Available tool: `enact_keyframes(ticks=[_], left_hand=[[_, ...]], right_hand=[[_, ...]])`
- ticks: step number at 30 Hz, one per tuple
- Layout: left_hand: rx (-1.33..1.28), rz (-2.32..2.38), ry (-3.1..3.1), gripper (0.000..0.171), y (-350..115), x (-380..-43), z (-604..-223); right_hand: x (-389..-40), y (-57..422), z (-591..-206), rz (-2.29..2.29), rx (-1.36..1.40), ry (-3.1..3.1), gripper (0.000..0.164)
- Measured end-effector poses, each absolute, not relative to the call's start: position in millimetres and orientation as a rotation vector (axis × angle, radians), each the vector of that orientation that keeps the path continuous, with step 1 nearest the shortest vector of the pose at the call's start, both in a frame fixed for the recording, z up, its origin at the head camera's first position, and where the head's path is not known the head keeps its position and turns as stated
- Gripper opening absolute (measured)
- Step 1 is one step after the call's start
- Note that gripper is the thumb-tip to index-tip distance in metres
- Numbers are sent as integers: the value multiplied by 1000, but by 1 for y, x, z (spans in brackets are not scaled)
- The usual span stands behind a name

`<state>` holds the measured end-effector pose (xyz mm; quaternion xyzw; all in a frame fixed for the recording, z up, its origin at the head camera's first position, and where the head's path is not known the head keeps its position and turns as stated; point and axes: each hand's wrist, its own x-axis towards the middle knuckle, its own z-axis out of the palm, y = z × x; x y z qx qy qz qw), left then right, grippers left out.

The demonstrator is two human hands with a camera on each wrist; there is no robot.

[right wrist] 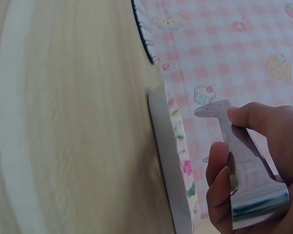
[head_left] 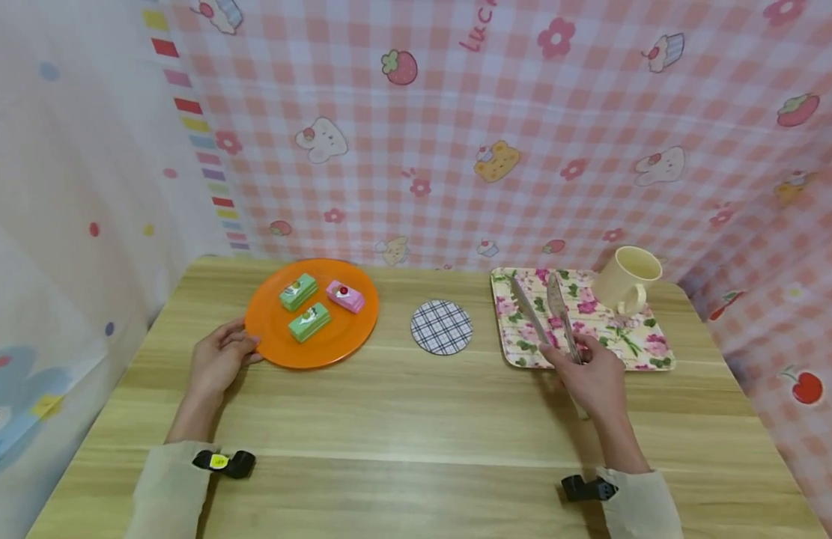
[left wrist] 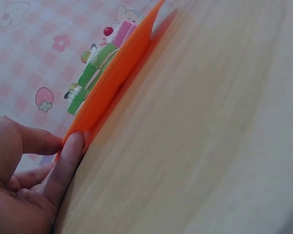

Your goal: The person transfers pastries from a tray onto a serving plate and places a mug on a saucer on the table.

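My left hand (head_left: pixel 216 359) pinches the near-left rim of an orange plate (head_left: pixel 348 344); in the left wrist view the fingers (left wrist: pixel 71 156) are right at its edge. Two green cake slices (head_left: pixel 299 292) and a pink one (head_left: pixel 345 296) with a red cherry lie on the plate. My right hand (head_left: pixel 594 374) holds metal tongs (right wrist: pixel 256 180) between thumb and fingers. Their two arms stand spread, pointing over a floral tray (head_left: pixel 510 348), and one ends in fork-like tines. The bend at the back of the tongs sits near the palm.
A pale yellow mug (head_left: pixel 627 277) stands on the tray's far right part. Between plate and tray lies a round checked coaster (head_left: pixel 442 327) on the wooden table (head_left: pixel 389 419). Pink checked cloth (head_left: pixel 416 135) hangs behind the table's back edge.
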<state>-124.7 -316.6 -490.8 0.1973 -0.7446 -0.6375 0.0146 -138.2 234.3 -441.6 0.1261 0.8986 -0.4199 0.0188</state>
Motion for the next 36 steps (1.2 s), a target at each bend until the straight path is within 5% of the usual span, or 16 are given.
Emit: enact_keyframes(ticks=[14, 36], left_hand=[[626, -1985, -2312, 60, -318, -124, -491], [642, -1981, -2306, 60, -316, -123, -490]], right_hand=[[-135, 246, -451, -1298, 550, 2739, 89], [-124, 241, -452, -1070, 373, 2700, 101]])
